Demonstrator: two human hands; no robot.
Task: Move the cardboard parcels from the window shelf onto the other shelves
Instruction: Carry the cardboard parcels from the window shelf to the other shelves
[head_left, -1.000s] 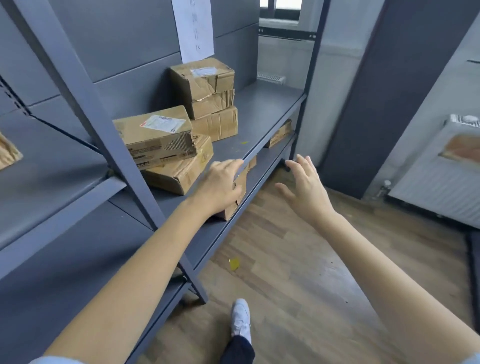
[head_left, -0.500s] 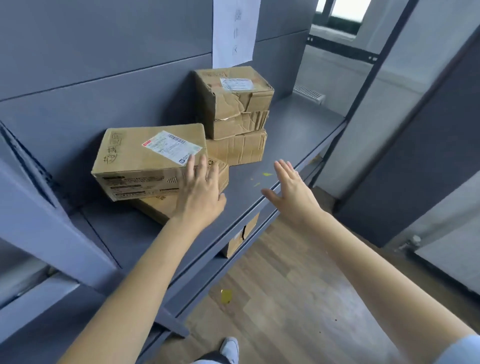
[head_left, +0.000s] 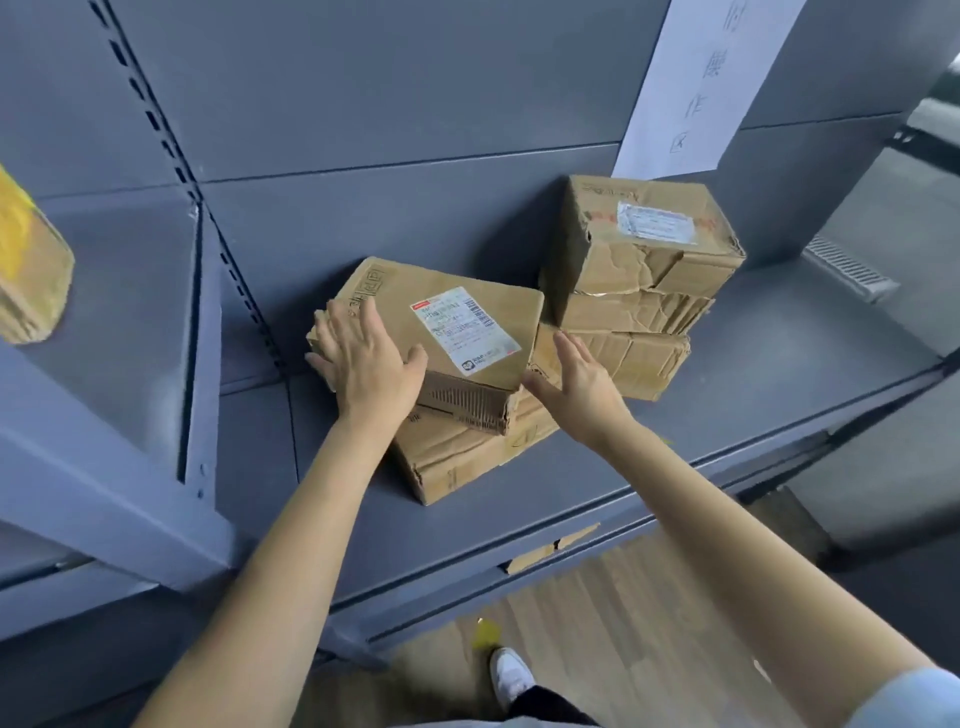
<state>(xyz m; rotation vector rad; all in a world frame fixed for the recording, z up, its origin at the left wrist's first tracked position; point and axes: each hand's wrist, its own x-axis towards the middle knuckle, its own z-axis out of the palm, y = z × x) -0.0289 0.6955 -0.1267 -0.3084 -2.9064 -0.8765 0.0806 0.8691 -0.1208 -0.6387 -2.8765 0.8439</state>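
Flat brown cardboard parcel with white shipping label (head_left: 441, 332) atop a second creased parcel (head_left: 467, 452) on grey metal shelf (head_left: 727, 395), left hand (head_left: 366, 358) spread open, palm on that parcel's left end, right hand (head_left: 576, 382) open at its right edge, contact unclear.

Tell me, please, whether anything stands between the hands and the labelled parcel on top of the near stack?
Nothing visible does. The left hand already rests on the labelled parcel; the right hand is open at its right edge, the taller stack behind it.
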